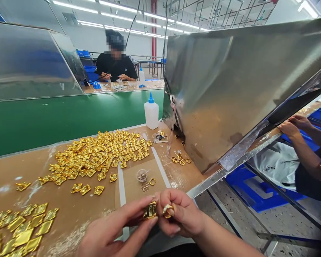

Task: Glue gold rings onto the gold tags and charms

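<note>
Between the thumb and fingers of my left hand (117,228) is a small shiny gold square piece (150,210). My right hand (183,214) pinches a gold ring (167,211) close beside it; whether the two parts touch I cannot tell. Both hands are above the front edge of the brown work table (101,200). Behind them stand a small clear cup (141,175) with a thin stick in it and a single loose gold ring (152,181). A wide heap of gold square pieces (96,153) covers the table to the left.
More gold pieces (24,232) lie at the near left. A white bottle with a blue cap (151,112) stands by the green belt (69,110). A large metal panel (219,89) rises at right, with several rings (180,160) beside it. One person (116,66) sits opposite; another's hands (291,126) show at right.
</note>
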A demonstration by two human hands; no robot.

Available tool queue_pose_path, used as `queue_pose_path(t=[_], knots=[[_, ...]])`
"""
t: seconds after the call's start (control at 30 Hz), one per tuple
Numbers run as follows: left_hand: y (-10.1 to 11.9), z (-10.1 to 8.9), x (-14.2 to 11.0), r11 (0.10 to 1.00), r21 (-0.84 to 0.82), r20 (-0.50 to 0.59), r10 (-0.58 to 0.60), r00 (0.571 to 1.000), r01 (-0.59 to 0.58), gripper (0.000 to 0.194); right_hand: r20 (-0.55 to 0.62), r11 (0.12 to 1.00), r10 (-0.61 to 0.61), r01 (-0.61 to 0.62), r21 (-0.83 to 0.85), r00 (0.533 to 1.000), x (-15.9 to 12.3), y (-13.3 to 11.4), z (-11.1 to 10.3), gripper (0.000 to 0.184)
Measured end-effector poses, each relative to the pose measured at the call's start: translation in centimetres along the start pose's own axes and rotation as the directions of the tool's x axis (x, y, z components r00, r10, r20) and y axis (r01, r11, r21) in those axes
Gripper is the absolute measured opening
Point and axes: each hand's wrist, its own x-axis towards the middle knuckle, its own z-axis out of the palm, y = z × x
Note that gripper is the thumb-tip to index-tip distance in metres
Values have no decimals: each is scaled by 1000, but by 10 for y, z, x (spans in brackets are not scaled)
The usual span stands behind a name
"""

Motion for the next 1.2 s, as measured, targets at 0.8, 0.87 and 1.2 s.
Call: queue_pose_path(t=[0.8, 0.87, 1.2], knots=[[-10, -2, -12, 920, 339, 81, 180, 980, -197, 33, -390, 973, 190, -225, -48, 901, 6, 5, 23, 43], [-9, -2, -12, 929, 327, 68, 160, 985, -173, 33, -401, 970, 198, -238, -52, 895, 7, 7, 24, 44], [-26, 6, -15, 963, 270, -20, -11, 1000, 16, 19, -390, 967, 194, -243, -80, 900, 7, 18, 22, 45]])
